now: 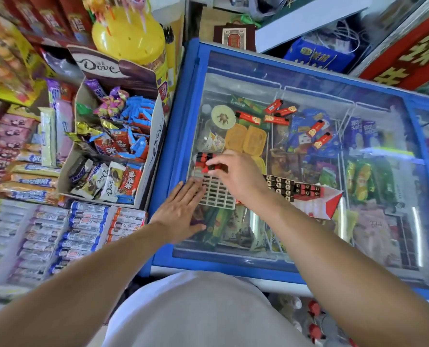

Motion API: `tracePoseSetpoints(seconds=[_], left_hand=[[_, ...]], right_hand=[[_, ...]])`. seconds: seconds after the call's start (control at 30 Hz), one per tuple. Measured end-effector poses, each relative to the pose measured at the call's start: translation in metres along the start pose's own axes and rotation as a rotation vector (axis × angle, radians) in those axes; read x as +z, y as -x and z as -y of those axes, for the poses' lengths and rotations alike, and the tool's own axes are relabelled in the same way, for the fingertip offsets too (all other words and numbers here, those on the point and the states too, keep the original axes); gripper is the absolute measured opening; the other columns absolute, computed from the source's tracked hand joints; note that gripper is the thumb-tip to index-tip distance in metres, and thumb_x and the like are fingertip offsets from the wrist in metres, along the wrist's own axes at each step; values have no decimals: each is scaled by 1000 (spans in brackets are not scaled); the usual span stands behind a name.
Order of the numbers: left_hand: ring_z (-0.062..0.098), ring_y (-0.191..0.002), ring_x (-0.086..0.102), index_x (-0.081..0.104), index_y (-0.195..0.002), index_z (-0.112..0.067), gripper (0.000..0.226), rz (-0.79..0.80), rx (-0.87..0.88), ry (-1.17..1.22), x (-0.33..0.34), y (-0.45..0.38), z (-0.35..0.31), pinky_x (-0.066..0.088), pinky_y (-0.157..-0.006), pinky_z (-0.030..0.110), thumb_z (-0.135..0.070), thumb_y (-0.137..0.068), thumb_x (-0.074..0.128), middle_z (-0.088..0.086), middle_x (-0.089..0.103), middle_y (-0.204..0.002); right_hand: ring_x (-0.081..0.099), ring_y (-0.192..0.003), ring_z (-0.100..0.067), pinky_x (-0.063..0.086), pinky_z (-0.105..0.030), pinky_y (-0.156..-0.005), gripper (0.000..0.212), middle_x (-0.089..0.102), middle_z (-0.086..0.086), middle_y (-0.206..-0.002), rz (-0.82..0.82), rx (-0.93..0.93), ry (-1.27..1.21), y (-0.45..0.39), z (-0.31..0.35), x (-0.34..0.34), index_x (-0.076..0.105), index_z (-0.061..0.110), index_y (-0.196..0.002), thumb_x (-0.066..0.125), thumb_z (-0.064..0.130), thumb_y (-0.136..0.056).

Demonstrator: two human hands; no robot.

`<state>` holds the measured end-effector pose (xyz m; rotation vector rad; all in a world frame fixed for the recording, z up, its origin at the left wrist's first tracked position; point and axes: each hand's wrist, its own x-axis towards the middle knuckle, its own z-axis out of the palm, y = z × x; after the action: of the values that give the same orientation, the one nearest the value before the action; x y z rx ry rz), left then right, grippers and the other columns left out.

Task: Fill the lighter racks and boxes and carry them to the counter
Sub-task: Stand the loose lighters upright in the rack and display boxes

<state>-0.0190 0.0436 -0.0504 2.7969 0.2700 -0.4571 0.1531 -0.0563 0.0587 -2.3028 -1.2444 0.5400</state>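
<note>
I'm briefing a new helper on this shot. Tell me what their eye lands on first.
Centre frame, the right hand pinches a red lighter over a white grid rack that the left hand steadies flat on the blue-framed freezer lid. More loose red lighters lie scattered farther back on the glass.

A blue-framed chest freezer (190, 101) with a sliding glass lid fills the middle, and packaged ice creams are visible under the glass. To the left, a shelf (28, 221) is crowded with candy rolls and a cardboard chocolate box (155, 136). A red sign (408, 58) stands at the upper right. Light reflects on the glass.
</note>
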Motion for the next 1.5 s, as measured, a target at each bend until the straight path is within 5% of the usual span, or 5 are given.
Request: tracePoseSetpoints(seconds=[0.6,0.97,1.2,1.4,1.5], left_hand=[[22,-150,-33,-22,-158,-15,109,42,44,-16,2,-2,4,-13,-125,43,-72,-92,44,7,-33,-163],[24,-149,-34,-24,-157,-13,109,44,40,-44,4,-3,4,-13,-125,44,-71,-93,42,9,-34,-162],[23,-148,-37,-26,-156,-13,111,31,37,-64,6,-3,4,-15,-125,44,-71,-93,43,8,-36,-162],[23,-148,-37,-28,-155,-19,107,39,26,-56,4,-3,2,-14,-125,45,-76,-92,37,7,-37,-161],[22,-149,-36,-25,-157,-22,103,19,21,-27,5,-4,0,-10,-126,45,-80,-92,31,6,-35,-163]], right_hand=[[68,-64,-15,54,-34,-55,16,73,7,-78,-204,55,279,-13,8,53,67,23,-104,72,32,-92],[63,-69,-3,44,-21,-52,31,69,12,-99,-276,29,287,-1,2,55,71,31,-121,67,44,-94],[40,-51,9,27,-8,-46,15,65,18,-92,-503,10,98,-9,-11,26,74,26,-105,67,36,-95],[64,-83,-8,60,-35,-71,29,61,7,-130,-287,280,34,-73,-61,-14,64,29,-126,61,24,-98],[60,-118,-22,51,-42,-101,44,46,-6,-152,-87,337,142,-103,-80,-23,51,25,-144,56,18,-101]])
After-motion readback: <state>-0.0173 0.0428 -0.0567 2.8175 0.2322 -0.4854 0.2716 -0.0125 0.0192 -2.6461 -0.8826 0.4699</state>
